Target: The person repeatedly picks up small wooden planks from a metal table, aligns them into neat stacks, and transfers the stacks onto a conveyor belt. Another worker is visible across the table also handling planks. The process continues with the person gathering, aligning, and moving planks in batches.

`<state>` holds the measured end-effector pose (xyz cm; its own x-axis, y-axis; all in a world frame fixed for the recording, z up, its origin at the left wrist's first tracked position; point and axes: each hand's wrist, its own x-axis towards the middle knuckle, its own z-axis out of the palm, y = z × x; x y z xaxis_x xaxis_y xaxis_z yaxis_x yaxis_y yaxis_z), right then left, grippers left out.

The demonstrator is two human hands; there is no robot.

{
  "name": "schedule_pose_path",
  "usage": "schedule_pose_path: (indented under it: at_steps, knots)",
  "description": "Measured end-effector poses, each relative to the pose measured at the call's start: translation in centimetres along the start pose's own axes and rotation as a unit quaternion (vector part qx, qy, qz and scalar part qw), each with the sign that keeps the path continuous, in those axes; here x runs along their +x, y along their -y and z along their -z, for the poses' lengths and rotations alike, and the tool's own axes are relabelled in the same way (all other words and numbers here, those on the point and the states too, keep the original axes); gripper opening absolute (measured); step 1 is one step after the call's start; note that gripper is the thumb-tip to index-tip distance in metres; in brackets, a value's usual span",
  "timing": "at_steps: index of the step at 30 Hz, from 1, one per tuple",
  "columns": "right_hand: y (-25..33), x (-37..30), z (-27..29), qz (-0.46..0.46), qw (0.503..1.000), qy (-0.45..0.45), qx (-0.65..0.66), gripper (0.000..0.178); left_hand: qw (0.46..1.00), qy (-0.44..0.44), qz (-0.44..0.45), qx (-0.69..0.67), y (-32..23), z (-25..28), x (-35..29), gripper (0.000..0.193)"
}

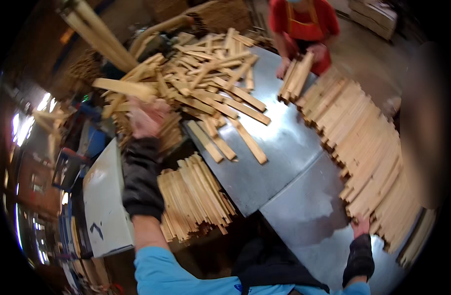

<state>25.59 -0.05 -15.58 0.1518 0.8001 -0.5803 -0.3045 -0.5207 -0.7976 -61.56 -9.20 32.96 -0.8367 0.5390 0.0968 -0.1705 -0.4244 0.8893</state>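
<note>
My left hand (149, 117) is stretched out to the far left, blurred by motion, and seems closed on a pale wooden slat (123, 88) at the edge of a loose heap of slats (213, 73). The heap lies crisscrossed on a metal table (284, 147). At the right, my right hand (360, 227) touches the near ends of a long row of slats (356, 135) laid side by side. Its fingers look apart, partly hidden against the wood. Dark sleeve covers sit on both my forearms.
Below my left forearm stands a stack of slats (193, 196). A pale panel (105, 201) is left of it. Across the table, a person in red (304, 24) holds a bundle of slats (296, 78). Long timber pieces (100, 37) rise at the far left.
</note>
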Motion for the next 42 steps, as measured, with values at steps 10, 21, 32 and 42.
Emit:
schedule_pose_path:
  at_steps: [10,21,32,42]
  knots:
    - [2.8,-3.9,-3.6,0.022,0.999,0.016,-0.034,0.069,0.838,0.276,0.433,0.185,30.6,-2.3,-20.9,0.059]
    - [6.4,-5.2,-3.8,0.045,0.974,0.011,-0.222,0.079,0.720,0.538,0.191,0.395,51.9,-27.4,-38.1,0.073]
    - [14.6,5.0,-3.7,-0.001,0.891,-0.171,-0.421,0.085,0.589,0.574,0.135,0.553,59.5,-36.7,-38.4,0.097]
    - [15.8,6.0,-5.7,-0.015,0.885,-0.145,-0.442,0.077,0.543,0.591,0.089,0.589,60.3,-38.0,-40.5,0.119]
